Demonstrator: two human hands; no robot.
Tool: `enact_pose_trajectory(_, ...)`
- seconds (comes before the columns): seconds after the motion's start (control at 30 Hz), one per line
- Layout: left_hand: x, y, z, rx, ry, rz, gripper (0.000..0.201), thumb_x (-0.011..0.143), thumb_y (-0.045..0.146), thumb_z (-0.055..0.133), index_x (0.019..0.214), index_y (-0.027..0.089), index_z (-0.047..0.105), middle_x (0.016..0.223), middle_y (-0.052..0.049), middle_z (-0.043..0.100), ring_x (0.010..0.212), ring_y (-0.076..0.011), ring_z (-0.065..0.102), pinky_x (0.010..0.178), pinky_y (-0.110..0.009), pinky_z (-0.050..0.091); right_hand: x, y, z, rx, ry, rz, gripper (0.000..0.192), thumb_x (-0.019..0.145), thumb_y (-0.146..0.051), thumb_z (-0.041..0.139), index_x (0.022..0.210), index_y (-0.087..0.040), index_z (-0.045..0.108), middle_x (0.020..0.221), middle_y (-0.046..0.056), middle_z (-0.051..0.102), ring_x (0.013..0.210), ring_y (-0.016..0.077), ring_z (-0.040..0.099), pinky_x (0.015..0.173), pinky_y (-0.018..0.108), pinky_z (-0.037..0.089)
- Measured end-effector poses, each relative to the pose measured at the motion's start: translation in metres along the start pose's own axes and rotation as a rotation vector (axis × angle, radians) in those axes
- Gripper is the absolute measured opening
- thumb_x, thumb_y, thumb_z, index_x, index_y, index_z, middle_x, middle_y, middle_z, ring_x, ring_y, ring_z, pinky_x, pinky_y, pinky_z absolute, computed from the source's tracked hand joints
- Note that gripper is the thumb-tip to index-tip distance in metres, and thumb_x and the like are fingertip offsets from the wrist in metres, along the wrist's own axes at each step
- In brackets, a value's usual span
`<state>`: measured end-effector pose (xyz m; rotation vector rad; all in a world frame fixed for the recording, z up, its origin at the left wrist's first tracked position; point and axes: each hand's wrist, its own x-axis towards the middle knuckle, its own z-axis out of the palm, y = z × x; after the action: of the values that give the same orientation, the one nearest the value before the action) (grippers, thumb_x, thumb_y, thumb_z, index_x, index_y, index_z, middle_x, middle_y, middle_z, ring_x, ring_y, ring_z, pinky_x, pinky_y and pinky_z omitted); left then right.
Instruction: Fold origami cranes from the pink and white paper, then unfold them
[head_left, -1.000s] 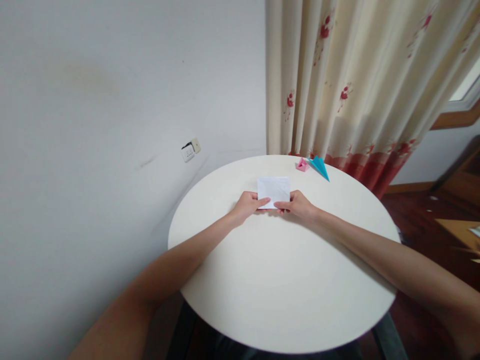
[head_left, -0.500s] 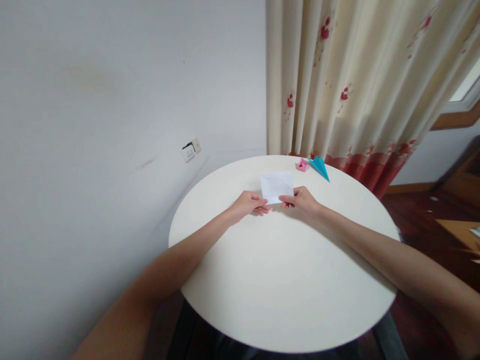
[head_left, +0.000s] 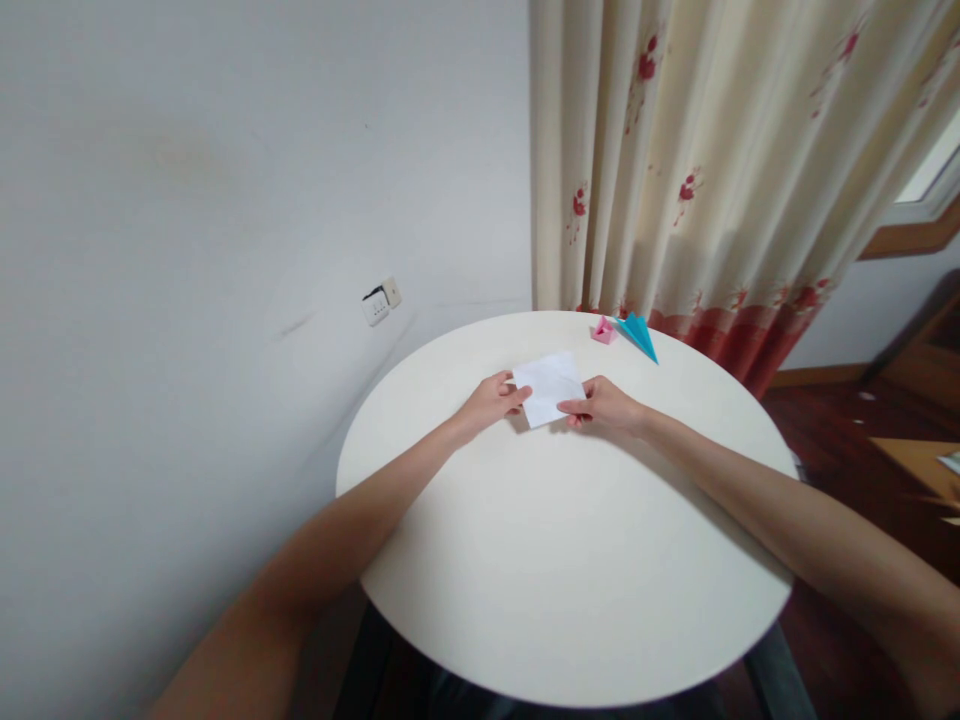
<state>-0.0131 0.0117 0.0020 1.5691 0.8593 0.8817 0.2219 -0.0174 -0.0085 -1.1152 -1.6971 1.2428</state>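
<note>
A folded white paper (head_left: 550, 385) lies on the far half of a round cream table (head_left: 570, 560), turned slightly askew. My left hand (head_left: 491, 402) grips the paper's left corner with its fingertips. My right hand (head_left: 604, 407) pinches the paper's right lower edge between thumb and fingers. Both forearms stretch across the tabletop toward it.
A small pink folded paper shape (head_left: 603, 331) and a blue paper plane (head_left: 639, 335) rest at the table's far edge, just before a cream curtain (head_left: 712, 170) with red flowers. A wall socket (head_left: 380, 298) is on the white wall at left. Dark wooden floor lies at right.
The paper was pushed away from me, then drawn back a little and rotated anticlockwise. My left hand moved from its near edge up to its left corner.
</note>
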Motion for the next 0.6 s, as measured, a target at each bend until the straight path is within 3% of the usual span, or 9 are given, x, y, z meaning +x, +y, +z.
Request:
enact_pose_trajectory(0.07, 0.0, 0.002, -0.001, -0.014, 0.007, 0.033, 0.063, 0.062, 0.048, 0.08, 0.111, 0.012, 0.064, 0.097, -0.012, 0.072, 0.083, -0.0204, 0.067, 0.071, -0.029, 0.052, -0.003, -0.001, 0.002, 0.013, -0.115, 0.038, 0.037, 0.066, -0.045, 0.075, 0.062, -0.009, 0.067, 0.058, 0.008, 0.066, 0.048, 0.009, 0.049, 0.049, 0.023, 0.035)
enact_pose_trajectory(0.17, -0.002, 0.003, -0.002, 0.079, 0.016, -0.024, 0.051, 0.059, 0.045, 0.082, 0.091, 0.008, 0.072, 0.085, -0.012, 0.073, 0.071, -0.0215, 0.067, 0.065, -0.031, 0.051, -0.003, 0.0, 0.004, 0.019, -0.204, 0.065, 0.039, 0.067, -0.047, 0.074, 0.06, -0.01, 0.066, 0.056, 0.007, 0.064, 0.047, 0.0086, 0.047, 0.048, 0.023, 0.034)
enact_pose_trajectory(0.27, -0.005, 0.003, -0.003, 0.098, 0.027, -0.07, 0.048, 0.059, 0.043, 0.083, 0.089, 0.007, 0.073, 0.086, -0.014, 0.073, 0.069, -0.0224, 0.066, 0.063, -0.032, 0.05, 0.001, 0.005, 0.003, -0.01, -0.088, -0.004, 0.043, 0.075, -0.051, 0.066, 0.06, -0.01, 0.065, 0.056, 0.005, 0.063, 0.047, 0.0078, 0.044, 0.048, 0.023, 0.031)
enact_pose_trajectory(0.37, -0.007, 0.003, -0.003, 0.031, -0.07, -0.109, 0.05, 0.061, 0.041, 0.082, 0.097, 0.008, 0.072, 0.095, -0.015, 0.073, 0.076, -0.0232, 0.068, 0.069, -0.033, 0.051, 0.006, 0.01, 0.0, -0.045, 0.054, -0.072, 0.044, 0.079, -0.052, 0.061, 0.064, -0.011, 0.066, 0.056, 0.003, 0.061, 0.05, 0.0083, 0.044, 0.049, 0.023, 0.031)
enact_pose_trajectory(0.47, -0.006, 0.001, 0.0, -0.031, -0.123, -0.133, 0.05, 0.065, 0.044, 0.079, 0.098, 0.008, 0.072, 0.095, -0.015, 0.073, 0.079, -0.0226, 0.068, 0.071, -0.031, 0.05, 0.009, 0.013, -0.001, -0.07, 0.014, -0.085, 0.044, 0.079, -0.052, 0.06, 0.064, -0.011, 0.065, 0.056, 0.002, 0.059, 0.05, 0.0089, 0.043, 0.049, 0.024, 0.03)
enact_pose_trajectory(0.6, -0.004, -0.001, 0.006, -0.047, -0.039, -0.156, 0.05, 0.063, 0.046, 0.08, 0.094, 0.007, 0.072, 0.089, -0.014, 0.073, 0.073, -0.021, 0.067, 0.065, -0.028, 0.049, 0.008, 0.011, 0.003, -0.07, -0.037, -0.089, 0.044, 0.077, -0.052, 0.06, 0.063, -0.011, 0.063, 0.054, 0.001, 0.055, 0.05, 0.0089, 0.041, 0.048, 0.024, 0.029)
